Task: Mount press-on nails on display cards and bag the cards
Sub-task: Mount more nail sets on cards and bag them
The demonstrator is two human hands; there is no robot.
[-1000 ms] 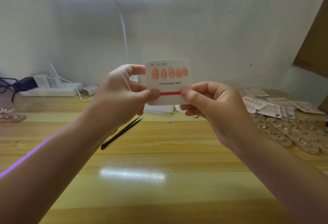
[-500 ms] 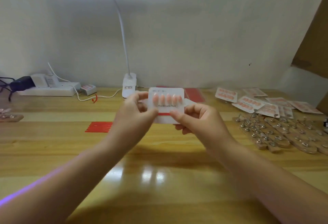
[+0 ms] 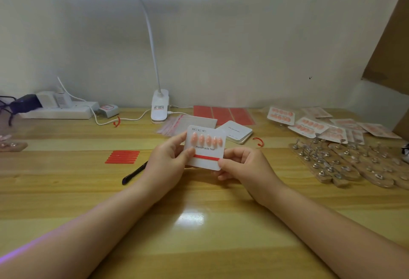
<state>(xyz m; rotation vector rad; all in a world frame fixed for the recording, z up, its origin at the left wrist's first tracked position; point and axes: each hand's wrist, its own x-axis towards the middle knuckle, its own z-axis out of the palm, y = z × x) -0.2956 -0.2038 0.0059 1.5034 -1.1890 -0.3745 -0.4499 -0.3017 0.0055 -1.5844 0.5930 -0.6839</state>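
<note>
Nearest, both forearms reach in over the wooden bench (image 3: 66, 190), meeting at its middle. The left hand (image 3: 168, 159) and the right hand (image 3: 241, 166) hold one white display card (image 3: 207, 146) upright between them, just above the bench. Each grip is closed on the card: the left thumb presses the card's left edge with the fingers curled behind it, and the right thumb pinches its lower right corner, at the right end of a red strip (image 3: 206, 157) that runs across the card. Above the strip and clear of both grips sits a row of five pink press-on nails (image 3: 207, 139), over the print "Handmade Nail".

Left of the hands lie a dark pen-like tool (image 3: 132, 173) and a small stack of red strips (image 3: 122, 156). To the right, wooden nail stands (image 3: 345, 163) with metal holders spread out. Just behind the card are clear bags (image 3: 177, 124) and a stack of blank cards (image 3: 236, 132), with red sheets (image 3: 223, 114) farther back. Far right lie finished bagged cards (image 3: 314, 124). At the far edge stand a clip lamp (image 3: 159, 106) and, to the left, a power strip (image 3: 59, 110).
</note>
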